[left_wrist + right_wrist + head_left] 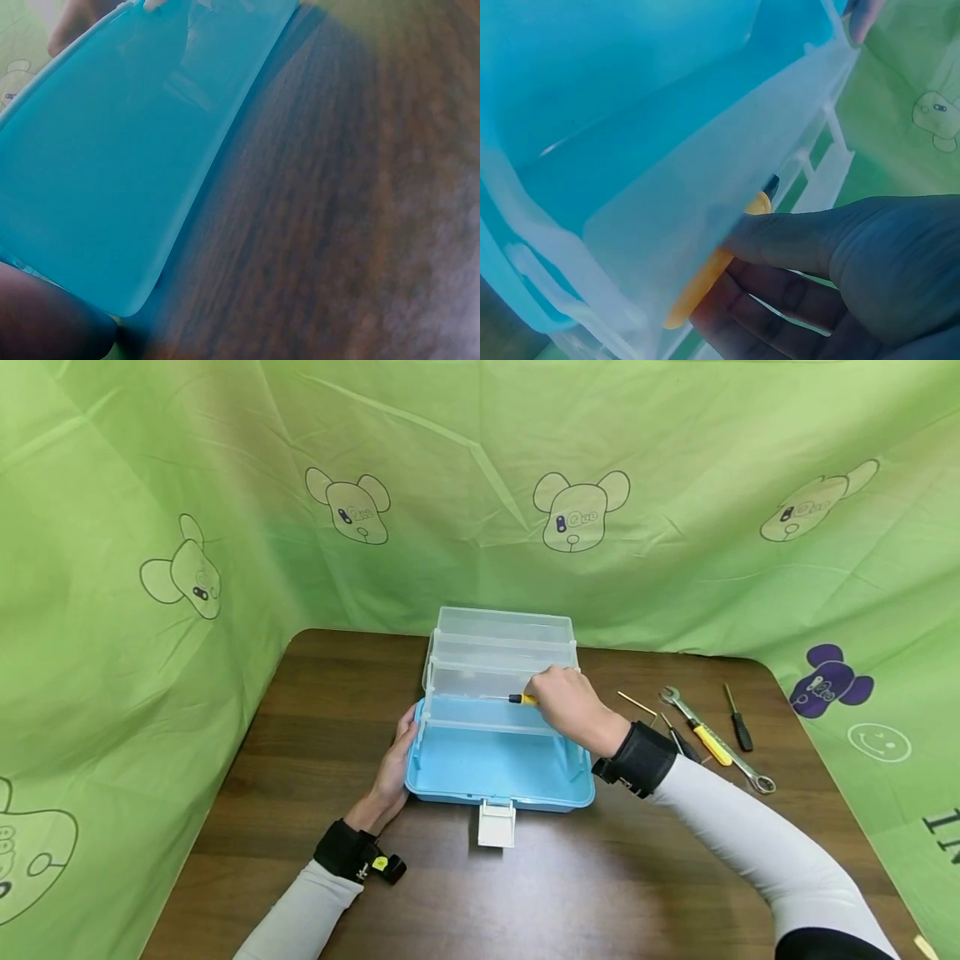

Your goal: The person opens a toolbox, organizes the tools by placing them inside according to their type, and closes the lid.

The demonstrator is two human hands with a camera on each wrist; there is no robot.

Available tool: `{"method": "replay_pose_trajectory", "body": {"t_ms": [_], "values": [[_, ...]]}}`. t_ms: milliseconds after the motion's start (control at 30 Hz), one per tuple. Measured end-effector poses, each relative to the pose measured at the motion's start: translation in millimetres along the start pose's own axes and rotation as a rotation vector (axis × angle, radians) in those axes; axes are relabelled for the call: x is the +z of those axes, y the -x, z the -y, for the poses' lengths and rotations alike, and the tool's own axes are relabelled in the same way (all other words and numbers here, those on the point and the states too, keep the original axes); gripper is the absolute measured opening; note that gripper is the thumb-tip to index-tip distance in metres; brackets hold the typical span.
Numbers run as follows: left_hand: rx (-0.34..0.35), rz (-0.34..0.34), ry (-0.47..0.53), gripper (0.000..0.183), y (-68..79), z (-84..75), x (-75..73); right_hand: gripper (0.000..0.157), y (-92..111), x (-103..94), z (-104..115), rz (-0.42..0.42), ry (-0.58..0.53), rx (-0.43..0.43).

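head view bright | pale glare on near tabletop (pixel 555 885) | wrist views dimmer, bluish (left blurriest)

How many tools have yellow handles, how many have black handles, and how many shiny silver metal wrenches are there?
Yellow-handled tools: 2 (one in the right hand, a yellow handle with a black tip; one on the table, a slim yellow handle)
Slim black-handled tools: 2
Long silver metal wrench: 1
Total: 5

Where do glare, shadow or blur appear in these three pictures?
Head view: pale glare low on the table, small shadow beside the white latch; left wrist view: wood grain looks smeared, whitish glare at right; right wrist view: small bright glint inside the blue box.
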State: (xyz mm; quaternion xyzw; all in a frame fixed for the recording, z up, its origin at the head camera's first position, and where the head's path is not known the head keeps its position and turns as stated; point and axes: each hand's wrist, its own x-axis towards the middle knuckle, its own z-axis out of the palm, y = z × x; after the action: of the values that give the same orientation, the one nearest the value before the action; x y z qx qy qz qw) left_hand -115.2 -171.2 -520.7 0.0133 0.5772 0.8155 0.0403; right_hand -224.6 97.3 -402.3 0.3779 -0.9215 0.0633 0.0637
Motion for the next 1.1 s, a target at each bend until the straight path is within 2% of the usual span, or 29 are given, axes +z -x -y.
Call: {"method": "replay_pose_trajectory", "body": {"t_ms": [300,667,1100], "values": [[0.003,0.003,0.006,0.061,0.9,-0.3,0.5,0.039,0.7,8.7,0.9,-0.011,0.028,-0.018],[-0.007,0.0,0.007,0.059,0.8,-1.7,1.0,0.033,3.3,7.8,3.2,-0.032,0.042,-0.035],[-0.017,-0.015,0.008,0.061,0.8,-4.3,2.4,0.02,6.5,6.3,0.0,0.007,0.035,0.045]]}}
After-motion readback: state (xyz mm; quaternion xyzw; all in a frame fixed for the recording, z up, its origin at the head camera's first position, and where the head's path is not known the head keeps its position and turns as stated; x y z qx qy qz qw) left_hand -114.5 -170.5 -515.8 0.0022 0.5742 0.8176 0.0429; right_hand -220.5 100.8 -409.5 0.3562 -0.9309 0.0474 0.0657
